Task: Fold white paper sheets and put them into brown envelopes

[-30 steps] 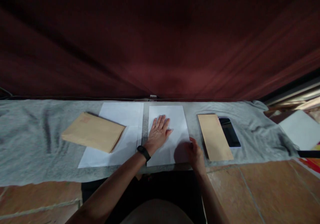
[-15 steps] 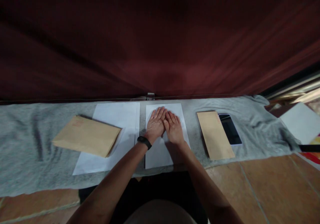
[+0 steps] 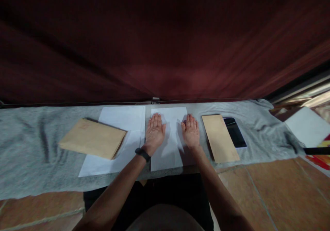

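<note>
In front of me a white sheet of paper (image 3: 171, 134) lies flat on a grey cloth. My left hand (image 3: 155, 130), with a black band on its wrist, is held flat over the sheet's left edge, fingers stretched out. Over its right edge is my right hand (image 3: 191, 131), likewise flat with the fingers extended. Neither holds anything; whether they touch the paper I cannot tell. To the left, a thick brown envelope (image 3: 94, 138) rests on more white paper (image 3: 123, 117). A single brown envelope (image 3: 220, 138) lies right of my right hand.
A dark-screened phone (image 3: 235, 133) lies partly beside and against the right envelope. The grey cloth (image 3: 25, 148) covers a narrow surface, with a dark red curtain (image 3: 165, 52) behind it. A white panel (image 3: 308, 126) stands at the far right, above a tiled floor (image 3: 288, 189).
My hands were together, flat on the middle of the sheet. They have moved apart, the left one leftward and the right one rightward, to the sheet's two sides.
</note>
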Tool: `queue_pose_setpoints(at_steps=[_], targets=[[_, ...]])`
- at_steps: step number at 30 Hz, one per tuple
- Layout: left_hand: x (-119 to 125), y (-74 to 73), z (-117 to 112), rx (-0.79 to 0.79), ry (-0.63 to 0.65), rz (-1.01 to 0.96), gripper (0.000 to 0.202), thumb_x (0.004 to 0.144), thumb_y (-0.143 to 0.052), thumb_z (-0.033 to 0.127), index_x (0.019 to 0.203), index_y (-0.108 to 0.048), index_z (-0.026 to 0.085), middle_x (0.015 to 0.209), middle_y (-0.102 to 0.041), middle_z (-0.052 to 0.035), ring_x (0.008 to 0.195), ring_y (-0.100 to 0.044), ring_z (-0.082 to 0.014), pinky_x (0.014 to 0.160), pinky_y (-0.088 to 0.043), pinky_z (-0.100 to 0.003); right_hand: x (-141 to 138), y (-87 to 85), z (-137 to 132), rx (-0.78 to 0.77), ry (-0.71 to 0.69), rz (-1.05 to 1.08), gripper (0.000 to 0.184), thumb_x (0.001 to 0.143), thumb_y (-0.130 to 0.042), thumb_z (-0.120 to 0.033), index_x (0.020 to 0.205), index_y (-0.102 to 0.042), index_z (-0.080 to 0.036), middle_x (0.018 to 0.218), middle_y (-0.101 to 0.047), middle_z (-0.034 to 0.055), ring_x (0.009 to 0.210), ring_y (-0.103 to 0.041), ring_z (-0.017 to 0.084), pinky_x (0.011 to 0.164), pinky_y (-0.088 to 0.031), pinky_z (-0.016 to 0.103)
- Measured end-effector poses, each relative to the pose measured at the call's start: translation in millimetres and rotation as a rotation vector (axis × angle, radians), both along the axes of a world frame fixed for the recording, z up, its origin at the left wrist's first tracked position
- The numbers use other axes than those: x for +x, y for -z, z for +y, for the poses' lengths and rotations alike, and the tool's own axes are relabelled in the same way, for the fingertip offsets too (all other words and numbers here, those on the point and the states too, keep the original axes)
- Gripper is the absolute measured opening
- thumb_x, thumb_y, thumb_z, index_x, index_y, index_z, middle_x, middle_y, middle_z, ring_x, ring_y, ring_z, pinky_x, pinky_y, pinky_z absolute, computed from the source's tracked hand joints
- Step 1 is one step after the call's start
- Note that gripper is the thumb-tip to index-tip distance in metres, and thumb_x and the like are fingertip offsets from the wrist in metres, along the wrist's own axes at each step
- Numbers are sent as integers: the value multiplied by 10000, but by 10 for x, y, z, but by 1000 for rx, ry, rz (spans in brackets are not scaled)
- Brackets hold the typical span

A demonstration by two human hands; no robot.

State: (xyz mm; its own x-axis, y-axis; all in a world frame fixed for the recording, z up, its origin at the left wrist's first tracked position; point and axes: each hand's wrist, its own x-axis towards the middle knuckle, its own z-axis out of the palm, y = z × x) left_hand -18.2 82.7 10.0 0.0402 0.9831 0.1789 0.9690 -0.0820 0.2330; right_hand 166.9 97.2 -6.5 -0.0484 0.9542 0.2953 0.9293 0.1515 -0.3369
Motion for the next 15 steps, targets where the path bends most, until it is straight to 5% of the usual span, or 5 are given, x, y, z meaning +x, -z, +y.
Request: queue_pose_setpoints(at_steps=[7,15], targets=[[287,90,-1059,36,261,72,634,972,-339,141,1594,-221,101,1623,-347,-147,1530,-258,-245,1257,-236,-486,-254,-63,-880,-71,-303,-7,533,1070,-299,-326,1571,-335,-147,1607,-384,128,1513,-305,246,1227,-274,485],[-118,74,-1379,62,241,99,677,1020,-419,393,1594,-214,100,1623,-343,-157,1525,-278,-257,1233,-300,-456,184,1,-1141,3,-235,-134,592,1057,-401,-352,1594,-268,-140,1608,-373,146,1487,-360,272,1218,-298,478]])
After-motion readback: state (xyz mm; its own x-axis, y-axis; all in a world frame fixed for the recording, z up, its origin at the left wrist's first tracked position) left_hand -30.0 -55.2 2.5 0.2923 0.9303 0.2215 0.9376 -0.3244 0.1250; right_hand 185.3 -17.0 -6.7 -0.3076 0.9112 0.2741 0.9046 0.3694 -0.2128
